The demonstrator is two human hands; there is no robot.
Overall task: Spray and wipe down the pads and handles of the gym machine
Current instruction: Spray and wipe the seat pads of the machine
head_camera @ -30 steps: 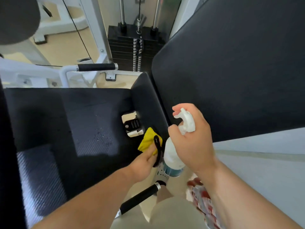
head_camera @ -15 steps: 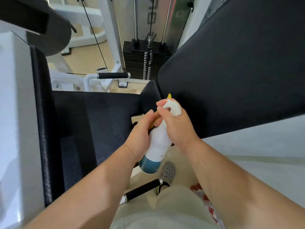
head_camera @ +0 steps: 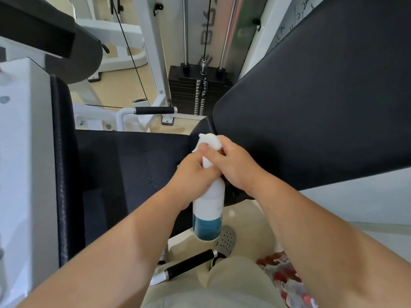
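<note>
A white spray bottle [head_camera: 208, 205] with blue liquid in its base hangs over the right edge of the black seat pad [head_camera: 133, 165]. My left hand [head_camera: 192, 174] is wrapped around its neck. My right hand [head_camera: 233, 165] is closed over the neck just below the sprayer head. A sliver of yellow cloth [head_camera: 221, 152] shows under my right fingers; the rest is hidden. Droplets [head_camera: 151, 176] speckle the seat. The large black back pad [head_camera: 322, 103] rises at the right. One black handle [head_camera: 155, 110] sits beyond the seat, another [head_camera: 191, 263] below the bottle.
A white machine frame [head_camera: 22, 174] with a black side pad [head_camera: 64, 174] stands at the left, and a rounded dark pad [head_camera: 73, 52] is above it. The weight stack [head_camera: 195, 94] with its cable and guide rods is straight ahead. My grey shoe [head_camera: 226, 238] rests on the beige floor.
My left hand rose from the seat's edge with the yellow cloth and joined my right hand on the bottle. The bottle now hangs more upright, and the cloth is almost fully covered.
</note>
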